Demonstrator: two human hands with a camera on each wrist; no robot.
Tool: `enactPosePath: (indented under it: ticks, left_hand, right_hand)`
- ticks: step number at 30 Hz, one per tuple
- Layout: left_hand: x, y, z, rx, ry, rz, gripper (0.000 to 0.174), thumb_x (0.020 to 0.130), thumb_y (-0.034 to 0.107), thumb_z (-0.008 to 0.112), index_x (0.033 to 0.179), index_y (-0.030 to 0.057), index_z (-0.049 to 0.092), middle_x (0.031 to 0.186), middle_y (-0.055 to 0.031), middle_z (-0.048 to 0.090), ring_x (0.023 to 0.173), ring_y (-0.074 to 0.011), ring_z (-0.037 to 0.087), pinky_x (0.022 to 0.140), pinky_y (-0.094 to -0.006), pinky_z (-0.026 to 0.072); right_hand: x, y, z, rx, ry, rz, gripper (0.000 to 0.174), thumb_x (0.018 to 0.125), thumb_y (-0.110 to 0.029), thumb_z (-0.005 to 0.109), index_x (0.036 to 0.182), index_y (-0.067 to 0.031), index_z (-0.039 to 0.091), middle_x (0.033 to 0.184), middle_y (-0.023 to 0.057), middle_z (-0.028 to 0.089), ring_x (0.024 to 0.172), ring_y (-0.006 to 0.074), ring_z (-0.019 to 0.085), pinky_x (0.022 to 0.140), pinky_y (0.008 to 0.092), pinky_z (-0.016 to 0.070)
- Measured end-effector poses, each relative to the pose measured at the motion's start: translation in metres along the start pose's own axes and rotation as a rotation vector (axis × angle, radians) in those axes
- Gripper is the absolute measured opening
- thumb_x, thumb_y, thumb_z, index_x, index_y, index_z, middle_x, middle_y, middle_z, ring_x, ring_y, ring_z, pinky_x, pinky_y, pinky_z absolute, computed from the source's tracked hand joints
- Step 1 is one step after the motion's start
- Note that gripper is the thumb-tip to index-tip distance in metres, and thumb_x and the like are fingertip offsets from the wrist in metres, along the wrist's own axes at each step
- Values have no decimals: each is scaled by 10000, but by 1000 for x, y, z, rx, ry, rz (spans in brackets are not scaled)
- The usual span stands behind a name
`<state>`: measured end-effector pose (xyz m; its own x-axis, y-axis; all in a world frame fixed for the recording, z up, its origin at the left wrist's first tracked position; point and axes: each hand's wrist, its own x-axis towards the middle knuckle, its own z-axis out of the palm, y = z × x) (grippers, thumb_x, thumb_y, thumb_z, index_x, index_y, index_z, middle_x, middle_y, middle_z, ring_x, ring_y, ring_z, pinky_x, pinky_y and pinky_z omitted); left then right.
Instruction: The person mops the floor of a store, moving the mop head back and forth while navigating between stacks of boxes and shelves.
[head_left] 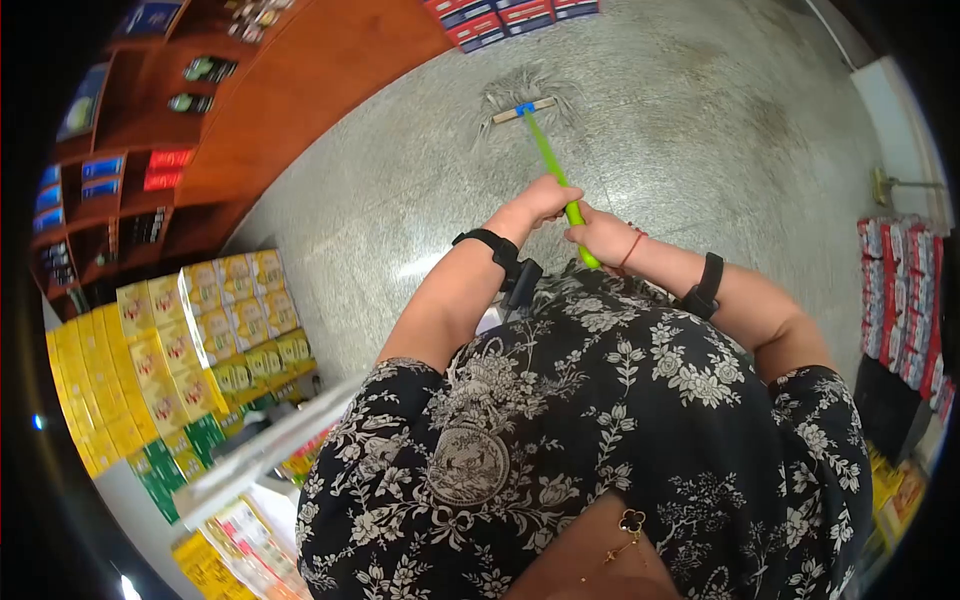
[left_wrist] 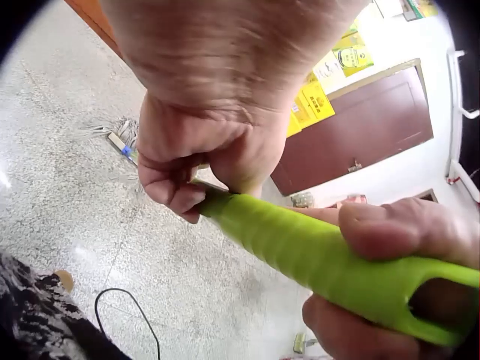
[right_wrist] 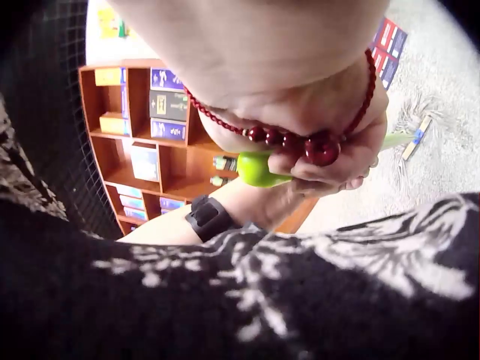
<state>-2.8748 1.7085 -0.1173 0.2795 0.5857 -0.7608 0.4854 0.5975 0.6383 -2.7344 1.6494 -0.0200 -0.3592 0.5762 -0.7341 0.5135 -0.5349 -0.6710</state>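
Observation:
Both hands grip the bright green handle of a string mop (head_left: pixel 549 155). My left hand (head_left: pixel 545 199) is curled round it farther along, toward the mop head. Closer to the body, my right hand (head_left: pixel 603 240) wraps the ribbed grip (left_wrist: pixel 300 247) near its end, which has a hanging hole in the left wrist view. A red beaded bracelet (right_wrist: pixel 322 148) circles the right wrist. The handle slants forward to a blue joint (head_left: pixel 525 108) on a pale bar, with grey strings (head_left: pixel 520 85) spread on the floor.
Speckled grey floor (head_left: pixel 400 180) surrounds the mop. A wooden shelf unit (head_left: pixel 300 100) curves along the left, with red and blue boxes (head_left: pixel 500 22) at the far end. Yellow cartons (head_left: pixel 90 380) are stacked at lower left; red packs (head_left: pixel 900 290) stand on the right.

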Motion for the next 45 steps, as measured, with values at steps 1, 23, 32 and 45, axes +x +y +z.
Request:
enactPosePath:
  ticks: [1,23,32,45]
  left_hand:
    - [5,18,6,21,-14,13,251,737,240,616,776,9,528,562,-42,481,430,-119,423,364,-263,302]
    - [172,285,350,1008,-961,278,364,731,256,619,918,-36,508,600,-43,509,438,-112,434,370,-247,321]
    - [182,296,493,1469,-1196,441,362,700,264,641,854,-53,557,628,-89,549,475,-127,471,394,-276,365]
    - [94,265,702,1749,-1361,696,421,735,285,620,968,-57,550,747,-110,590,575,-166,541,475,-295,427]
  right_hand:
    - [4,7,-11,67,29,-24,535,817,-210,493,1292,-107,269,532,47,466,295,152,407,256,280,315]
    - [-128,134,-235,870,864,263,457,807,-287,479,1124,-10,301,570,92,504,327,159,448,267,292,359]
    - [-165,192,-262,1155,1167,265,467,829,-273,457,1157,-7,258,555,102,505,327,170,459,279,288,377]
    - [-279,326,-245,1441,1533,235,568,809,-275,509,1233,-11,239,557,100,506,330,194,465,291,308,378]
